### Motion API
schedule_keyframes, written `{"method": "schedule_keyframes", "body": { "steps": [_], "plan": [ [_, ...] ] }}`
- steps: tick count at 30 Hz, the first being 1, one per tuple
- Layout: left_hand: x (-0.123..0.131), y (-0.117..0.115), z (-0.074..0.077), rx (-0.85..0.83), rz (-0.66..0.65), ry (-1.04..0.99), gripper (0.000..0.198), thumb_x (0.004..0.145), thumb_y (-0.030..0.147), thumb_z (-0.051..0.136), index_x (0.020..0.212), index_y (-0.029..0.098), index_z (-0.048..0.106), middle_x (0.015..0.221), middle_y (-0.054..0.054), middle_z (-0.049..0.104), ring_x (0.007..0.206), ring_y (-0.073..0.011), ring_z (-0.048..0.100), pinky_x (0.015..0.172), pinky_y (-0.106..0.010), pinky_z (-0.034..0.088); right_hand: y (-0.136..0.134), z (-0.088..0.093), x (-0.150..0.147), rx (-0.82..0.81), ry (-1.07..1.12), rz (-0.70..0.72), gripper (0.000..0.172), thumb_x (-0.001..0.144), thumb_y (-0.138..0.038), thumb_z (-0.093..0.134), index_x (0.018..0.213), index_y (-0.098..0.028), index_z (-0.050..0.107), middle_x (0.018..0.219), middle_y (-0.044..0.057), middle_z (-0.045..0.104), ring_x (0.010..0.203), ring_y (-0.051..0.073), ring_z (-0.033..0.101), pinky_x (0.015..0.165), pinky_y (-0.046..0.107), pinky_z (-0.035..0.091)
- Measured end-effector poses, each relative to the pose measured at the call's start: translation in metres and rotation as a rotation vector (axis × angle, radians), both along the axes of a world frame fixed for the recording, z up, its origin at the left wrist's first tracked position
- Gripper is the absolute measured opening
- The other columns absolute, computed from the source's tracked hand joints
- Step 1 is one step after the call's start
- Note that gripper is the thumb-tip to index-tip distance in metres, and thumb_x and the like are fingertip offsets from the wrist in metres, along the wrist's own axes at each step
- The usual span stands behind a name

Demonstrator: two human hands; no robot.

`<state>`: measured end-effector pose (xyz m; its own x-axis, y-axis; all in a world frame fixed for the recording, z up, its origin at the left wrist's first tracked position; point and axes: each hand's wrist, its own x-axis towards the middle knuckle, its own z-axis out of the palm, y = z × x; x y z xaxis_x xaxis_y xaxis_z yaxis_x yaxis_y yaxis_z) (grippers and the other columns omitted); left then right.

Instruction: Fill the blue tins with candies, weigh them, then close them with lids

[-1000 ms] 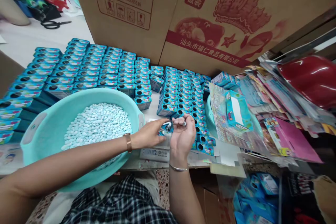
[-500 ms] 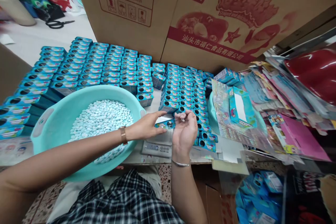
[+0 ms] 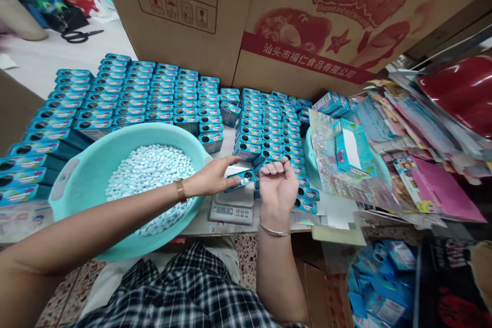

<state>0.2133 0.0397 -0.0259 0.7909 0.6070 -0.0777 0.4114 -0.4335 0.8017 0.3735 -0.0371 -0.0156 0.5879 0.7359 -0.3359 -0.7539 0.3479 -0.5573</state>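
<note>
A small blue box (image 3: 241,178) is lying slantwise near the middle of the frame, showing white pieces (image 3: 245,181) at the round opening toward its right end. The left hand (image 3: 209,178) is touching it, the thumb overlapping its near side and the fingers reaching past its far side; how firmly they are closing on it, I cannot tell. Just right of the box, the right hand (image 3: 279,187) is turning its palm up and curling its fingers inward, and whether they are holding anything is not showing.

A pale scale (image 3: 232,214) is sitting under the box, though whether the box is resting on it is hard to tell. Left of centre, a turquoise basin (image 3: 63,215) is holding a heap of pale candies (image 3: 149,174), the left forearm passing across it. Rows of blue boxes (image 3: 130,95) are standing behind the basin, and more rows (image 3: 251,123) are filling the table beyond the right hand. Large cardboard cartons (image 3: 184,51) are rising across the top. Black scissors (image 3: 79,36) are lying at upper left, while a turquoise carton (image 3: 351,148) is resting on a shiny sheet (image 3: 325,174) at centre right.
</note>
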Motion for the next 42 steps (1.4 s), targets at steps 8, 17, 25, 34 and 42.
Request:
{"method": "schedule_keyframes", "body": {
  "steps": [8,17,25,34,42],
  "plan": [
    [-0.002,0.002,0.002,-0.011,-0.006,0.020,0.063,0.083,0.042,0.062,0.136,0.011,0.046,0.138,-0.017,0.054,0.125,-0.0263,0.054,0.105,-0.042,0.043,-0.023,0.006,0.025,0.074,0.047,-0.062,0.017,0.094,-0.020,0.044,0.079,-0.020,0.052,0.057,-0.009,0.037,0.046,0.006,0.037,0.048,0.019,0.036],
    [-0.019,-0.007,0.015,0.353,-0.070,-0.059,0.047,0.094,0.035,0.050,0.138,0.022,0.042,0.138,-0.011,0.052,0.130,-0.0242,0.047,0.108,-0.042,0.040,-0.041,-0.008,0.031,0.017,-0.095,-0.066,0.009,0.090,-0.026,0.054,0.084,-0.019,0.056,0.058,-0.008,0.038,0.047,0.006,0.036,0.046,0.018,0.032],
    [-0.014,-0.002,0.008,0.214,-0.048,0.005,0.051,0.091,0.040,0.055,0.136,0.017,0.045,0.134,-0.013,0.056,0.123,-0.0245,0.053,0.104,-0.042,0.043,-0.040,-0.012,0.014,-0.131,-0.589,0.058,0.012,0.091,-0.032,0.057,0.090,-0.021,0.059,0.056,-0.007,0.040,0.050,0.008,0.035,0.048,0.020,0.029],
    [0.020,0.010,-0.013,-0.079,0.014,0.011,0.066,0.077,0.041,0.069,0.134,0.013,0.049,0.130,-0.017,0.060,0.117,-0.0278,0.059,0.099,-0.043,0.047,-0.040,-0.016,0.011,-0.210,-0.794,0.136,0.022,0.094,-0.041,0.050,0.090,-0.021,0.059,0.058,-0.006,0.040,0.051,0.008,0.035,0.050,0.022,0.028],
    [0.040,0.016,-0.014,-0.091,0.072,-0.061,0.057,0.078,0.031,0.066,0.130,0.012,0.054,0.127,-0.017,0.062,0.115,-0.0281,0.061,0.097,-0.043,0.049,-0.038,-0.016,0.012,-0.309,-1.059,0.265,0.026,0.094,-0.043,0.048,0.095,-0.019,0.060,0.060,-0.006,0.041,0.055,0.010,0.038,0.051,0.023,0.030]
  ]
}}
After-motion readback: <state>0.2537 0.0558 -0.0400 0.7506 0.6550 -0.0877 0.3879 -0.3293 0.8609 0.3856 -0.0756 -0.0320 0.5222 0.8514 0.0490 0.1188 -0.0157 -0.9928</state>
